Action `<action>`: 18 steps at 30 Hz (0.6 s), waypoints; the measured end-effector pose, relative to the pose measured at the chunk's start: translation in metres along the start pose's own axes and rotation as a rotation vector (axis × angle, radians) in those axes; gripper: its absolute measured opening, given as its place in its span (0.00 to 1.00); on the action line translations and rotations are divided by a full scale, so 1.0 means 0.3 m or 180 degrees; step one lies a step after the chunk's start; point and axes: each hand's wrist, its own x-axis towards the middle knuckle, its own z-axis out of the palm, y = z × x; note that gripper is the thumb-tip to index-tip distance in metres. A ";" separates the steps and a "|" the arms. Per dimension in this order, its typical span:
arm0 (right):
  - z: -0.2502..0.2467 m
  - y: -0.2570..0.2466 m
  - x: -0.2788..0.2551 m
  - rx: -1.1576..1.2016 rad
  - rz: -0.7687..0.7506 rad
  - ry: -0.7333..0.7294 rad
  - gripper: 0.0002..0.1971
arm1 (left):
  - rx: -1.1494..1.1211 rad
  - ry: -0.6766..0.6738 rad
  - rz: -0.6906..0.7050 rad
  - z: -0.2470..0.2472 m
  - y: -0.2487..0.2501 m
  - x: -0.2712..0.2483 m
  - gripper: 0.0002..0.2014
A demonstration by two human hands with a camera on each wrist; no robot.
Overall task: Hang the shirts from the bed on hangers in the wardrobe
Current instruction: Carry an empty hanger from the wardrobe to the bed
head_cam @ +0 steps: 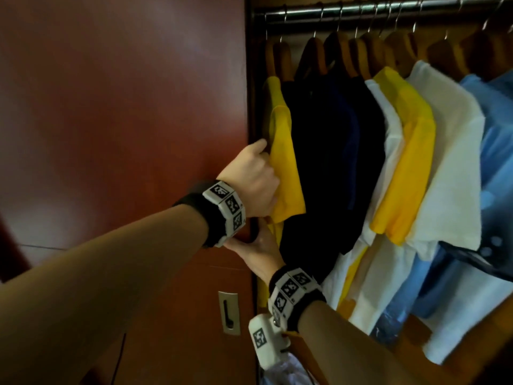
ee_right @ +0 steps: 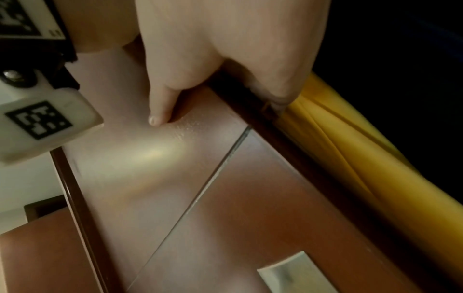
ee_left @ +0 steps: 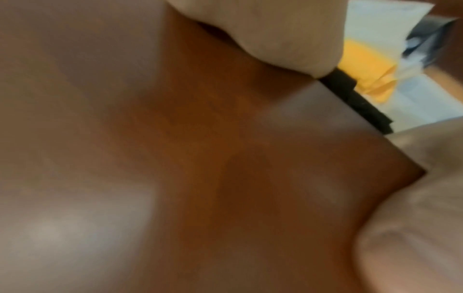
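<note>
Your left hand (head_cam: 254, 177) is up at the left end of the wardrobe (head_cam: 251, 112), against the leftmost yellow shirt (head_cam: 286, 162). Its fingers run in behind the sleeve edge, so you cannot tell whether they grip the cloth or only press it. The left wrist view is blurred and settles nothing: it shows mostly the red-brown door (ee_left: 200, 158) and slivers of yellow and white cloth.

Your right hand (head_cam: 261, 250) sits lower, at the edge of that door (head_cam: 125, 107). In the right wrist view the thumb (ee_right: 160, 107) lies flat on the door face while the fingers (ee_right: 275, 79) curl round the door's edge, just beside the yellow fabric (ee_right: 363, 168). So this hand holds the door edge.

Inside the wardrobe a metal rail (head_cam: 388, 11) carries a row of wooden hangers (head_cam: 358, 51). From left to right hang the yellow shirt, a black shirt (head_cam: 319, 162), a dark navy shirt (head_cam: 351, 151), a thin white shirt (head_cam: 391, 129), a second yellow shirt (head_cam: 410, 151), a broad white shirt (head_cam: 455, 162) and pale blue garments (head_cam: 497, 134) at the far right. They hang close together, each overlapping the next.

A metal recessed handle (head_cam: 229, 312) is set low in the door below your right wrist.
</note>
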 end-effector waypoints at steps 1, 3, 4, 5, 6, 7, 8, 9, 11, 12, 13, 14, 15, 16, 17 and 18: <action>-0.003 -0.004 0.000 -0.0007 0.0048 -0.0024 0.34 | 0.0000 0.0015 -0.0046 0.004 0.004 0.003 0.23; -0.010 -0.005 -0.003 -0.0063 0.0065 -0.0067 0.33 | -0.0003 0.0032 -0.0127 0.006 0.008 0.009 0.22; -0.014 -0.007 -0.007 -0.0095 0.0048 -0.0069 0.32 | -0.0013 0.0016 -0.0184 0.003 0.010 0.010 0.22; -0.017 -0.008 -0.010 -0.0143 0.0034 -0.0059 0.31 | -0.0032 -0.0010 -0.0241 0.000 0.013 0.011 0.23; -0.020 -0.009 -0.011 -0.0191 0.0014 -0.0045 0.31 | -0.0057 -0.0032 -0.0291 -0.002 0.017 0.013 0.24; -0.024 -0.011 -0.010 -0.0248 -0.0010 -0.0048 0.33 | -0.0066 -0.0049 -0.0327 -0.003 0.021 0.016 0.26; -0.025 -0.013 -0.010 -0.0282 -0.0042 -0.0036 0.34 | -0.0053 -0.0074 -0.0351 -0.004 0.025 0.019 0.27; -0.027 -0.007 -0.006 -0.0287 -0.0073 -0.0032 0.34 | -0.0020 -0.0094 -0.0364 -0.004 0.030 0.021 0.28; -0.030 0.006 0.002 -0.0269 -0.0096 -0.0060 0.34 | 0.0067 -0.0135 -0.0417 -0.003 0.035 0.024 0.29; -0.032 0.010 0.003 -0.0260 -0.0110 -0.0060 0.34 | 0.0124 -0.0122 -0.0463 -0.003 0.035 0.027 0.29; -0.035 0.013 0.006 -0.0271 -0.0121 -0.0071 0.33 | 0.0179 -0.0090 -0.0516 -0.004 0.036 0.030 0.28; -0.036 0.017 0.010 -0.0301 -0.0135 -0.0083 0.33 | 0.0219 -0.0079 -0.0562 -0.005 0.037 0.032 0.27; -0.038 0.024 0.015 -0.0326 -0.0160 -0.0103 0.33 | 0.0242 -0.0102 -0.0596 -0.004 0.039 0.035 0.26; -0.042 0.026 0.017 -0.0330 -0.0181 -0.0121 0.33 | 0.0259 -0.0134 -0.0617 -0.004 0.042 0.039 0.26; -0.049 0.025 0.019 -0.0355 -0.0198 -0.0145 0.34 | 0.0284 -0.0158 -0.0624 -0.004 0.046 0.044 0.26; -0.056 0.022 0.018 -0.0395 -0.0210 -0.0153 0.34 | 0.0293 -0.0177 -0.0629 -0.006 0.050 0.049 0.26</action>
